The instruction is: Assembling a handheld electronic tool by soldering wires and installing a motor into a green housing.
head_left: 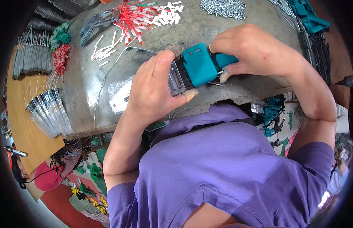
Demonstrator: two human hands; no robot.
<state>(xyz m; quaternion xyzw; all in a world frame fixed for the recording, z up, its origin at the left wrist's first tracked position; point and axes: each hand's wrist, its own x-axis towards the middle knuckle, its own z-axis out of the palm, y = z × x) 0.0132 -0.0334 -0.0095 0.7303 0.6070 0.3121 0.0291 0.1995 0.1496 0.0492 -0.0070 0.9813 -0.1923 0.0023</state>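
Note:
A teal plastic housing [201, 64] with two small holes on top lies between my hands above the near part of the grey table. A ridged, shiny metal plate [176, 78] joins its left side. My left hand [152, 83] is closed around the metal plate end, thumb in front and fingers behind. My right hand [246, 51] grips the teal handle part [225, 60] on the right, its forefinger against the housing. A small silver screw or pin [220, 72] shows beside the right thumb. Beige covers wrap several fingertips. The right hand's other fingers are hidden.
Metal clamp-like parts [98, 22], red wires [136, 17] and white sleeves [169, 15] lie at the back. Screws [224, 7] are heaped behind my right hand. Bubble wrap [121, 95] lies left, near wrapped metal strips [51, 114]. Teal parts [307, 17] stand back right.

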